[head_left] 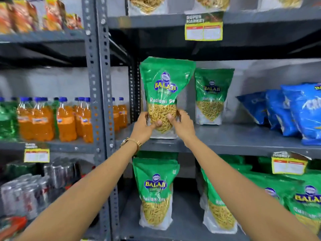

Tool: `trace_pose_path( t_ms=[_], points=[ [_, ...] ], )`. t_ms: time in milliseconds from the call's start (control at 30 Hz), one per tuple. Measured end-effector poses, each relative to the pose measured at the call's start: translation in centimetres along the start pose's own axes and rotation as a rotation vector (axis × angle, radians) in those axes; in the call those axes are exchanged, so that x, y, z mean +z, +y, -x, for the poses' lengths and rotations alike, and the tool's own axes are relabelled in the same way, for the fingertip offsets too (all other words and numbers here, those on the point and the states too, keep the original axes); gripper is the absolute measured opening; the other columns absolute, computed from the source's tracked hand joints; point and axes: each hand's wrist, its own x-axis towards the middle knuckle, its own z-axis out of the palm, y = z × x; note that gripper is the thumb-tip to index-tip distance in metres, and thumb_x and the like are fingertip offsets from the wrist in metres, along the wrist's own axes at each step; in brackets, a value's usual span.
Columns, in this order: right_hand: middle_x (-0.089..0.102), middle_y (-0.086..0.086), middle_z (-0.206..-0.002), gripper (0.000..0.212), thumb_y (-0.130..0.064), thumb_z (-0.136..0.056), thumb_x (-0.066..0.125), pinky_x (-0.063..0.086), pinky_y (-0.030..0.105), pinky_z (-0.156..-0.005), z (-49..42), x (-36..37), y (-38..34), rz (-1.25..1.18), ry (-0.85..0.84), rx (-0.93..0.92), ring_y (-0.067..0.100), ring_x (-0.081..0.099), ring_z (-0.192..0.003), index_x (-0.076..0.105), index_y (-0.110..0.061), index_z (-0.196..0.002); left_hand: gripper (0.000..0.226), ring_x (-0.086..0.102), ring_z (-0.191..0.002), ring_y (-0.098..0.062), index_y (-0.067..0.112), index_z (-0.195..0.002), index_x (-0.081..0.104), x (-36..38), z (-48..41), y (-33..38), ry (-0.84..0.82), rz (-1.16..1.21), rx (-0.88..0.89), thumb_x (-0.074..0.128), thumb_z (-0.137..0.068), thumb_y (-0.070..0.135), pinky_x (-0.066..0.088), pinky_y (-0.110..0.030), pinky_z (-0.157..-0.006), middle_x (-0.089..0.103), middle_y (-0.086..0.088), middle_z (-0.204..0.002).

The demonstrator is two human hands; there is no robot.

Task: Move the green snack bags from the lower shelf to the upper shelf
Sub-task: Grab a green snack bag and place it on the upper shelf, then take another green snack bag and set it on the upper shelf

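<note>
A green snack bag with a clear window of yellow sticks stands upright at the left end of the upper shelf. My left hand grips its lower left side and my right hand its lower right side. A second green snack bag stands further back to its right on the same shelf. On the lower shelf stand more green snack bags: one at left, one in the middle, others at right.
Blue snack bags lean at the right of the upper shelf. A grey perforated upright post borders the bay on the left. Beyond it stand orange drink bottles and cans. Yellow price tags hang from shelf edges.
</note>
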Motion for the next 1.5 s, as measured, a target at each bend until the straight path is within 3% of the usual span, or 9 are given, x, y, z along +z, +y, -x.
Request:
trace_pose_path(
  t_ms=[233, 367, 533, 833, 1067, 1133, 1200, 1333, 1500],
  points=[
    [0.064, 0.012, -0.128, 0.045, -0.034, -0.094, 0.054, 0.032, 0.017, -0.071, -4.6, 3.8, 2.2, 0.099, -0.06, 0.004, 0.029, 0.06, -0.115, 0.051, -0.011, -0.132, 0.062, 0.05, -0.12, -0.018, 0.009, -0.138, 0.033, -0.3, -4.4, -3.3, -0.013, 0.002, -0.092, 0.067, -0.088, 0.028, 0.039, -0.029, -0.098, 0.052, -0.01, -0.139],
    [0.064, 0.015, -0.126, 0.047, -0.036, -0.095, 0.051, 0.029, 0.017, -0.065, -6.0, 5.3, 3.7, 0.115, -0.037, 0.039, 0.031, 0.059, -0.117, 0.052, -0.007, -0.131, 0.085, 0.038, -0.14, -0.026, 0.013, -0.153, 0.005, 0.1, -5.3, -4.5, -0.118, -0.072, -0.116, 0.062, -0.091, 0.016, 0.03, -0.041, -0.117, 0.039, -0.008, -0.153],
    [0.063, 0.021, -0.123, 0.046, -0.037, -0.095, 0.05, 0.032, 0.025, -0.073, -6.3, 5.4, 4.7, 0.131, 0.022, 0.114, 0.034, 0.057, -0.116, 0.054, 0.0, -0.122, 0.093, 0.02, -0.149, -0.031, 0.015, -0.151, -0.019, 0.4, -5.8, -5.1, -0.206, -0.287, -0.131, 0.054, -0.096, 0.029, 0.024, -0.044, -0.12, 0.015, -0.014, -0.163],
    [0.062, 0.018, -0.127, 0.045, -0.037, -0.095, 0.05, 0.034, 0.026, -0.077, -5.2, 4.5, 3.7, 0.171, -0.063, 0.099, 0.033, 0.056, -0.119, 0.054, -0.004, -0.125, 0.087, 0.002, -0.152, -0.027, 0.005, -0.151, -0.013, 0.8, -5.4, -4.7, -0.176, -0.29, -0.18, 0.051, -0.097, 0.027, 0.012, -0.042, -0.124, 0.0, -0.012, -0.165],
    [0.061, 0.012, -0.097, 0.021, -0.032, -0.095, 0.052, 0.036, 0.031, -0.075, -2.5, 3.1, 2.3, 0.113, -0.059, 0.129, 0.032, 0.057, -0.104, 0.051, -0.013, -0.086, 0.08, 0.024, -0.148, -0.031, 0.001, -0.153, 0.0, -0.1, -3.0, -3.0, -0.058, -0.387, -0.09, 0.049, -0.098, 0.032, 0.028, -0.042, -0.119, 0.015, -0.015, -0.163],
    [0.063, 0.012, -0.115, 0.026, -0.03, -0.096, 0.052, 0.044, 0.039, -0.092, -0.9, 1.9, 2.2, 0.043, -0.08, 0.121, 0.031, 0.055, -0.116, 0.06, -0.009, -0.109, 0.077, 0.03, -0.146, -0.032, 0.003, -0.153, 0.001, 0.0, -1.4, -2.8, -0.029, -0.487, -0.018, 0.044, -0.099, 0.038, 0.035, -0.045, -0.115, 0.014, -0.013, -0.163],
    [0.05, 0.015, -0.143, 0.048, -0.026, -0.097, 0.05, 0.038, 0.036, -0.109, 1.1, 0.5, 1.8, -0.055, -0.026, 0.133, 0.027, 0.047, -0.132, 0.045, -0.003, -0.138, 0.072, 0.03, -0.146, -0.031, 0.005, -0.154, 0.006, 0.7, 1.0, -2.8, -0.003, -0.633, 0.091, 0.037, -0.1, 0.042, 0.032, -0.048, -0.115, 0.015, -0.012, -0.163],
    [0.055, 0.01, -0.139, 0.043, -0.021, -0.098, 0.049, 0.043, 0.011, -0.094, 7.7, -2.6, 1.5, -0.213, 0.105, 0.075, 0.013, 0.054, -0.123, 0.048, -0.005, -0.137, 0.063, 0.014, -0.152, -0.022, 0.007, -0.153, 0.016, 3.4, 7.0, -2.9, 0.054, -0.593, 0.292, 0.036, -0.101, 0.036, 0.003, -0.044, -0.124, 0.016, -0.011, -0.163],
    [0.061, 0.012, -0.131, 0.034, -0.012, -0.098, 0.048, 0.045, 0.028, -0.104, 17.8, -6.5, 4.5, -0.237, 0.18, 0.164, 0.01, 0.058, -0.113, 0.054, -0.003, -0.13, 0.06, 0.011, -0.151, -0.029, 0.005, -0.151, 0.021, 9.0, 16.1, -3.0, 0.009, -0.53, 0.365, 0.041, -0.1, 0.028, 0.004, -0.043, -0.123, 0.016, -0.015, -0.162]
  ],
)
